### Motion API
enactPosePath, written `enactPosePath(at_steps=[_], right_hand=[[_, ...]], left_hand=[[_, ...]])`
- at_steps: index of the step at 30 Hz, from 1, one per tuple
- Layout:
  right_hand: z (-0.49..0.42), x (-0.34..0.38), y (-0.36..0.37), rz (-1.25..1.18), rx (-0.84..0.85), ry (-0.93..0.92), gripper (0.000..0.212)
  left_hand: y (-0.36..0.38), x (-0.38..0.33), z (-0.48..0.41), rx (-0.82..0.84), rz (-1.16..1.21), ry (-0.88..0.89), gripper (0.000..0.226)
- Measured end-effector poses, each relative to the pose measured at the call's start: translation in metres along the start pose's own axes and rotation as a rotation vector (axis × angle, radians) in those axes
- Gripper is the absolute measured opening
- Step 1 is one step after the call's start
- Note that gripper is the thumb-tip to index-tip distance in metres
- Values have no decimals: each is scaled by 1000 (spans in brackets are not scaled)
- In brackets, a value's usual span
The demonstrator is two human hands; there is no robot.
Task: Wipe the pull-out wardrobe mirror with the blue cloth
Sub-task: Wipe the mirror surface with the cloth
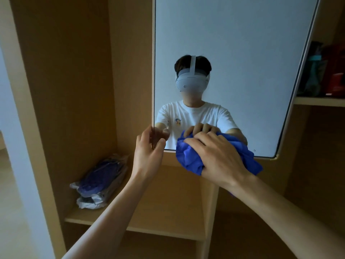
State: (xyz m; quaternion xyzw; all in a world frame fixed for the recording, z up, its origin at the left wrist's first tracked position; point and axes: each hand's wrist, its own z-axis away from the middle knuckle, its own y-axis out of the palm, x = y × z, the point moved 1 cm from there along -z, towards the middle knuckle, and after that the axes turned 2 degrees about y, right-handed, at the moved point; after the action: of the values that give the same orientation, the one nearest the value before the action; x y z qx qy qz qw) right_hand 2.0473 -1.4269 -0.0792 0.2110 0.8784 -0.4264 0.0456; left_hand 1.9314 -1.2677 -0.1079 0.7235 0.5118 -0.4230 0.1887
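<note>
The wooden wardrobe (74,90) fills the frame, and the pull-out mirror (233,43) stands out from it across the upper middle and right, tilted in this view. A panel hung that way looks free to swing or slide, so I reckon a hard push on the glass could send it back into the carcass or rack its runner.

The blue cloth (188,157) is bunched into a thick wad at the mirror's lower edge, centre frame, half on the glass and half hanging below the frame. Wadded like that it may only smear, and the loose tail could snag the bottom corner.

The right hand (220,154) lies over the cloth, fingers curled round it and pressing it to the glass. If they slide off, bare skin would leave marks.

The left hand (147,152) pinches the mirror's left edge between thumb and fingers, low down. That grip steadies the panel, though fingertips could get nipped if it retracts.
</note>
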Motion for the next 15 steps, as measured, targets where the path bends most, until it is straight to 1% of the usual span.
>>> enactPosePath(at_steps=[2,4,6,11,15], right_hand=[[-5,-8,-10,36,-29,19,49],[-12,-16,-22,69,-93,44,51],[-21,-26,-36,85,-150,64,52],[-37,-43,-60,84,-217,98,53],[-30,-41,-50,137,-194,67,49]], left_hand=[[2,-3,3,-6,-2,-9,41],[6,-6,6,-20,-17,-22,48],[9,-9,7,-34,-26,-19,49],[13,-12,9,-60,-19,-9,46],[18,-10,11,-96,-19,-3,47]])
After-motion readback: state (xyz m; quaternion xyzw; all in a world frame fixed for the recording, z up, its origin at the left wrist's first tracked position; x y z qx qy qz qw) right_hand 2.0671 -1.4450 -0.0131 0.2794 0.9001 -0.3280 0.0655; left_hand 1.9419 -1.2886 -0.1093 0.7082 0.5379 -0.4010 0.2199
